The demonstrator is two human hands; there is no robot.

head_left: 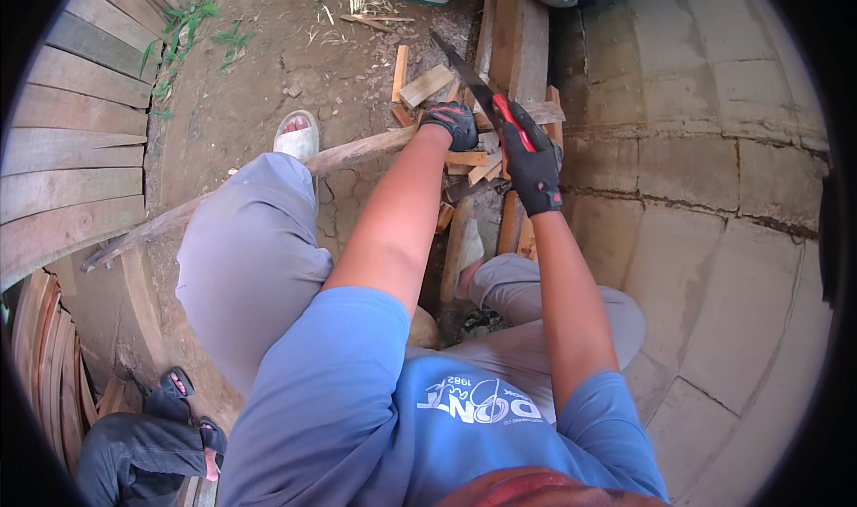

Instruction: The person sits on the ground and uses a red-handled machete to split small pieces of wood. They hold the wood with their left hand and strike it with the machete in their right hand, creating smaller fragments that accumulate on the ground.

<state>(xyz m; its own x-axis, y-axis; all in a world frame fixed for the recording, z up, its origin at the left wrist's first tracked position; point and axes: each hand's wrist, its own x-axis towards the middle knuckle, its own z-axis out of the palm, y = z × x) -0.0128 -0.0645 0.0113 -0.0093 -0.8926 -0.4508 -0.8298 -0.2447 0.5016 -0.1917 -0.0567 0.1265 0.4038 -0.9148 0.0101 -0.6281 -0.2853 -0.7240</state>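
My right hand point(534, 170), in a black glove, is wrapped round the red and black handle of a handsaw point(464, 71). The saw's dark blade points up and to the left, beside the far end of a long wooden stick point(361, 150). Also gloved in black, my left hand point(453, 125) is closed over that stick, just left of the blade. The stick slants from the lower left past my left leg to the beam at the right. Whether the saw teeth touch the wood I cannot tell.
Several offcut blocks point(427, 86) lie on the dirt around my hands. A thick wooden beam point(528, 43) runs away from me beside a concrete block surface point(687, 177). Stacked planks point(76, 150) line the left. Other people's feet show at the top and lower left point(212, 440).
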